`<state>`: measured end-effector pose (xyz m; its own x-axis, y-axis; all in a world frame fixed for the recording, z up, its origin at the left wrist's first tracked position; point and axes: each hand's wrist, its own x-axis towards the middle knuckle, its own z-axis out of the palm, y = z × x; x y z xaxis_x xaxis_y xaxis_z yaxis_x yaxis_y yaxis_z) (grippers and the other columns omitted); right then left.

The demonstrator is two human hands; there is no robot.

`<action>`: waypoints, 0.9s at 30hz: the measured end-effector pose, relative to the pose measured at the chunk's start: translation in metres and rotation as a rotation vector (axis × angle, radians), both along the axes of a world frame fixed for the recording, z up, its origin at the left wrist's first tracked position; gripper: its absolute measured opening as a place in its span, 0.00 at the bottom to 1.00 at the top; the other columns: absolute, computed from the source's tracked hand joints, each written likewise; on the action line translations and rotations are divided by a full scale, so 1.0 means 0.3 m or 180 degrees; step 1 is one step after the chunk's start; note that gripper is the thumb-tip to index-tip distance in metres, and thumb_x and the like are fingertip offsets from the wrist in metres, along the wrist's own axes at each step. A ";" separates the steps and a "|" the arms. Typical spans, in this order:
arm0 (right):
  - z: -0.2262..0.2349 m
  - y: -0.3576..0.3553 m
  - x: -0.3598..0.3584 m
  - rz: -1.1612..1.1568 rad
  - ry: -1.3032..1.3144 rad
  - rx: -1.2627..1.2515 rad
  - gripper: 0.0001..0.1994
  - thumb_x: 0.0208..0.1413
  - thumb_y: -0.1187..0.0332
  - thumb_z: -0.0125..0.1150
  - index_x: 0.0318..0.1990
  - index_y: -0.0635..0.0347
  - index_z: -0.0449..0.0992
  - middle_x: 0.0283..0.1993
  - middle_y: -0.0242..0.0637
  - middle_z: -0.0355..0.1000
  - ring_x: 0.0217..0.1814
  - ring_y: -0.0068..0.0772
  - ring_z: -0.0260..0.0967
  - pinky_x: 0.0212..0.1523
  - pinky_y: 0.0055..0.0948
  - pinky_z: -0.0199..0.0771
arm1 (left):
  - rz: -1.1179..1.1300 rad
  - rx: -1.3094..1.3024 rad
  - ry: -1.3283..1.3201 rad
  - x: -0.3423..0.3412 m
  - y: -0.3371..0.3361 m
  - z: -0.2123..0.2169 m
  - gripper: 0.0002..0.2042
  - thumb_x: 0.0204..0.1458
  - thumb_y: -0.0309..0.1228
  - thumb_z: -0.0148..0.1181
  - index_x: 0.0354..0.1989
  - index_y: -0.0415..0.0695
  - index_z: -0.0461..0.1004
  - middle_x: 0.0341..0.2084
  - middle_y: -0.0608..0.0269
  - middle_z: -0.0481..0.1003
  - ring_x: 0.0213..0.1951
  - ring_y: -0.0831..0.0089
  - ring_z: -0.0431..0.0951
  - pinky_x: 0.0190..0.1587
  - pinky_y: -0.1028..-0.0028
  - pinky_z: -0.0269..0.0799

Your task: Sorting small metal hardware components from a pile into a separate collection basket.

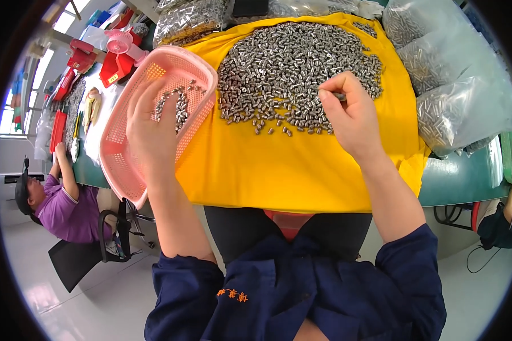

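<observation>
A wide heap of small silvery metal cylinders [290, 62] lies on a yellow cloth [267, 170]. Above the heap's right side, my right hand [352, 116] is closed in a pinch. A bit of metal, seemingly one of the small cylinders, shows between its thumb and curled fingers, mostly hidden. To the left stands a pink perforated plastic basket [116, 139], tilted at an angle and partly resting by the cloth. My left hand [152, 122] is over this basket with its fingers stretched forward and apart from the thumb. Several metal cylinders [181, 111] lie on the basket's bottom beside that hand.
Clear plastic bags [438, 74] of metal parts line the right side, and another bag [190, 20] lies at the back. A pink fan [122, 42] and red bins [116, 68] stand beyond the basket. A person in purple [74, 210] sits at the far left; another person [500, 224] is at the right edge.
</observation>
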<state>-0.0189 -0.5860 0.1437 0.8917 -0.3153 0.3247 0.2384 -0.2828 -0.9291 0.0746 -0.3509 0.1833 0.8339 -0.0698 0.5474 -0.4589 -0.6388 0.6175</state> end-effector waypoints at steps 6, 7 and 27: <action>0.019 -0.016 -0.006 -0.0055 -0.0007 -0.0056 0.02 0.47 0.75 0.50 0.29 0.62 0.65 0.20 0.27 0.63 0.19 0.12 0.56 0.19 0.15 0.57 | -0.1568 0.0775 0.0623 -0.119 -0.122 -0.040 0.07 0.36 0.24 0.58 0.27 0.41 0.73 0.28 0.59 0.71 0.30 0.65 0.72 0.33 0.71 0.68; 0.020 -0.007 -0.005 -0.0041 -0.0014 -0.0049 0.02 0.47 0.75 0.50 0.29 0.62 0.65 0.20 0.27 0.63 0.19 0.12 0.56 0.19 0.15 0.57 | -0.1766 0.1099 0.0564 -0.118 -0.139 -0.080 0.06 0.37 0.26 0.58 0.26 0.41 0.73 0.27 0.59 0.71 0.29 0.63 0.72 0.32 0.70 0.68; 0.046 -0.006 -0.017 0.0447 0.0330 0.0028 0.03 0.46 0.75 0.49 0.29 0.63 0.65 0.25 0.31 0.65 0.26 0.17 0.62 0.27 0.18 0.64 | -0.2788 -0.2560 0.3175 -0.045 -0.307 -0.150 0.06 0.42 0.18 0.55 0.31 0.37 0.70 0.26 0.61 0.73 0.29 0.76 0.73 0.34 0.80 0.70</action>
<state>-0.0241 -0.5878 0.1576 0.9558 -0.1876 0.2266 0.1778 -0.2453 -0.9530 0.0610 -0.4431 0.1383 0.7276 -0.6839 -0.0542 0.2928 0.2381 0.9261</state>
